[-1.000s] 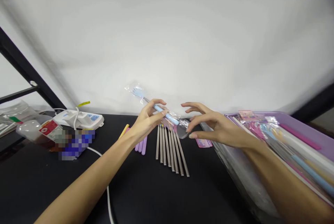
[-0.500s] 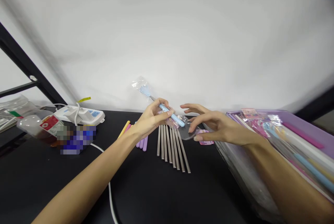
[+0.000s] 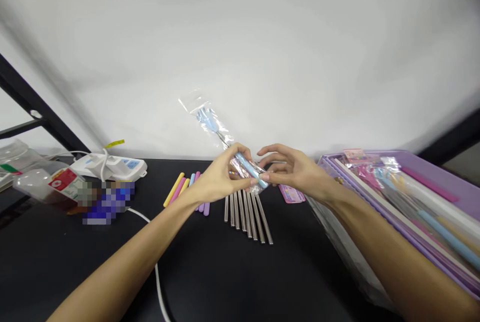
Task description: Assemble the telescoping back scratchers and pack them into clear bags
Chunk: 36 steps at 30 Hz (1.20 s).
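Now, bottle (image 3: 33,187): lying tipped over at the left, clear plastic with a red label, up on the dark table (image 3: 225,277).
Packet (image 3: 112,202): blue, just to the right of the bottle, its print blurred out.
Power strip (image 3: 131,166): white, farther back by the wall (image 3: 240,37), plugs in, a white cable (image 3: 159,282) trailing to the near edge.
Sticks (image 3: 174,190): yellow, pink, blue and purple, side by side on the table, partly covered by the left wrist.
Left hand (image 3: 221,177): closed firmly round the handle, thumb along the near side, and that's a solid hold.
Scratcher (image 3: 247,164): up between the two hands, light blue at both ends, in a clear bag (image 3: 193,99); it slants, claw far left, handle end near right.
Rods (image 3: 247,219): metal, fanned out on the table, far ends hidden below the hands.
Right hand (image 3: 296,167): half open, fingers curved, thumb right at the handle's end; whether it grips, I can't tell.
Card (image 3: 291,194): pink, flat on the table just below the right hand.
Box (image 3: 416,162): purple, far right, packed with more wrapped scratchers (image 3: 405,197).
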{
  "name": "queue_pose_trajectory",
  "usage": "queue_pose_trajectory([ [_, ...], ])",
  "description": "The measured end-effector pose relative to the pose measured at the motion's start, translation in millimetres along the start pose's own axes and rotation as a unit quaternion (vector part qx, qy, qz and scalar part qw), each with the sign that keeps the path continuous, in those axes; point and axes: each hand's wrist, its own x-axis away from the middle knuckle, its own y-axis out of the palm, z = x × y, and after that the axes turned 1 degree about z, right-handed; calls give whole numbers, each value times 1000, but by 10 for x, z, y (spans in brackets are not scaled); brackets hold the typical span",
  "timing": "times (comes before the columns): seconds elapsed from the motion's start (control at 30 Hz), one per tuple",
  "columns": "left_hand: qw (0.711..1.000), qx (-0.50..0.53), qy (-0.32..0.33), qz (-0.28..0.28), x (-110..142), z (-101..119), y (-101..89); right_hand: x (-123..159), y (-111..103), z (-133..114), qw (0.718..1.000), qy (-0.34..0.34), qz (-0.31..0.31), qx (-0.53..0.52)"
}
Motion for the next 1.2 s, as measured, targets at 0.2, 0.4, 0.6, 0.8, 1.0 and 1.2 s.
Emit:
queue_pose_trajectory([
  [0.2, 994, -106, 23, -12, -5, 78, -73, 25, -102, 25, 986, 92, -124, 65],
  [0.4, 983, -36, 49, 175, -99, -1, -268, 67, -120, 4, 957, 129, -244, 90],
  [0.6, 987, -32, 19, 155, -119, -50, -269, 88, -75, 98, 926, 158, -330, 92],
  [0.8, 985, -48, 24, 167, -80, -77, -270, 113, -78, 114, 909, 158, -361, 140],
  [1.0, 999, -11, 12, 47, -27, -113, -261, 95, -351, 24, 943, 124, -197, 236],
  [1.2, 997, 0, -18, -73, 5, -153, -102, 79, -626, 254, 882, 91, -59, 458],
])
